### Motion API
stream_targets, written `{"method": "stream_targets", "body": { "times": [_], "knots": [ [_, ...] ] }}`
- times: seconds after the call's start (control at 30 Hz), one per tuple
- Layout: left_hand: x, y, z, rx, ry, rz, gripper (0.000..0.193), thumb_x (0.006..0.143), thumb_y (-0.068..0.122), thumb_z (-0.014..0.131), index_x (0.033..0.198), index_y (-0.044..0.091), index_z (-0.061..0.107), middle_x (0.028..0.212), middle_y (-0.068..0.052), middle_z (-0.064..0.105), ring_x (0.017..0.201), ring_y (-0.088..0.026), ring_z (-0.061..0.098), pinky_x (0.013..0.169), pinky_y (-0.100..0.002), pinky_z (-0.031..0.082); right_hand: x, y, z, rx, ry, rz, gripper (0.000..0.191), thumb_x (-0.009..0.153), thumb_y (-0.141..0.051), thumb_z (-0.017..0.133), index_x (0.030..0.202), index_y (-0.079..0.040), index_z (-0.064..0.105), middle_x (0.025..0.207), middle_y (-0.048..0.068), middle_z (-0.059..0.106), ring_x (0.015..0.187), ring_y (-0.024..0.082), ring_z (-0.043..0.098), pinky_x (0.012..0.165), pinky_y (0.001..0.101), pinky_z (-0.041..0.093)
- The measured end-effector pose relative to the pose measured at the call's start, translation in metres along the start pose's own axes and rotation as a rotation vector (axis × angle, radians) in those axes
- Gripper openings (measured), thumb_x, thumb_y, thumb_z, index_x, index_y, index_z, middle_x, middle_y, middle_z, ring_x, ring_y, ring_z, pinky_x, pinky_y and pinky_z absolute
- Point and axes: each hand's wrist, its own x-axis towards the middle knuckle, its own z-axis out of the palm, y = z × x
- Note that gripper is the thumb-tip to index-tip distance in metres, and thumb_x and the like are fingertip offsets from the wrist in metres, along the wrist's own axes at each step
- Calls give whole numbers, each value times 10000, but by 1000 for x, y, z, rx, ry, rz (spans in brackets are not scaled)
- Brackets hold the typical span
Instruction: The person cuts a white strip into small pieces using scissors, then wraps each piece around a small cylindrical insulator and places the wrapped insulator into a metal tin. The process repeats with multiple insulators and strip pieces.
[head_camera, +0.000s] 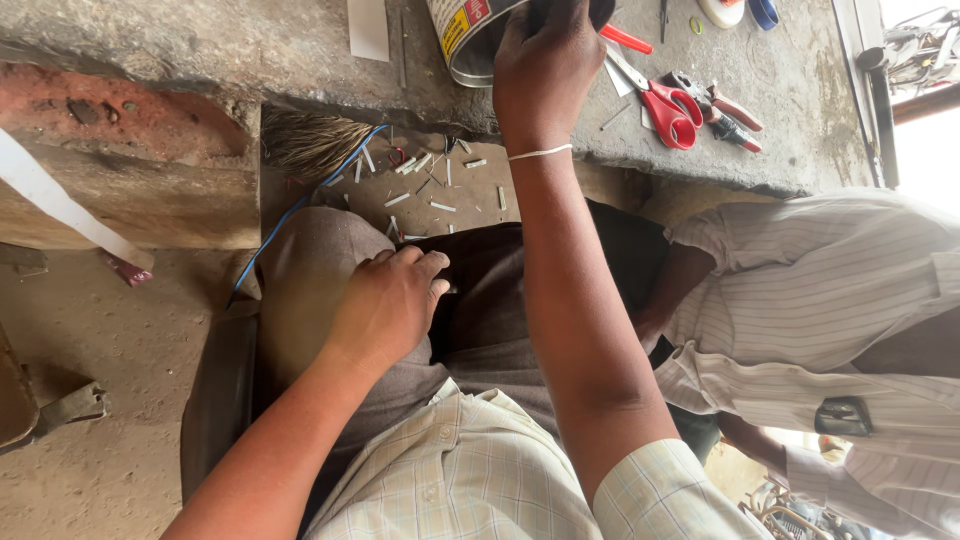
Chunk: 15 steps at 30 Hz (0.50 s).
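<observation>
Right hand (545, 65) stretched forward, fingers curled; left hand (385, 305) loosely closed.

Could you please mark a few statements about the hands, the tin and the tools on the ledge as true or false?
1. The right hand reaches into the tin can. True.
2. The left hand holds the scissors. False: it rests on the person's knee; the red scissors lie on the stone ledge.
3. Small white cut pieces lie on the ground below the ledge. True.
4. The right wrist is bare. False: a thin white band circles it.
</observation>
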Motion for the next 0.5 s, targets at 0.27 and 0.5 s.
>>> {"method": "stream_targets", "body": {
  "times": [0.27,0.5],
  "knots": [
    [8,10,-15,-116,158,31,281,902,211,715,1166,114,724,991,-87,722,893,-302,691,786,-416,563,9,-32,-83,112,-27,-76,309,1055,-191,739,1269,-46,569,1067,143,744,899,275,769,738,361,614],
    [77,38,-56,83,758,125,653,997,254,745,1525,80,401,1380,-260,539,1201,-443,650,862,-418,604,82,1,-130,18,-433,-274,281,1053,-124,744,1294,-14,649,1016,179,730,895,337,726,770,430,555]
  ]
}}
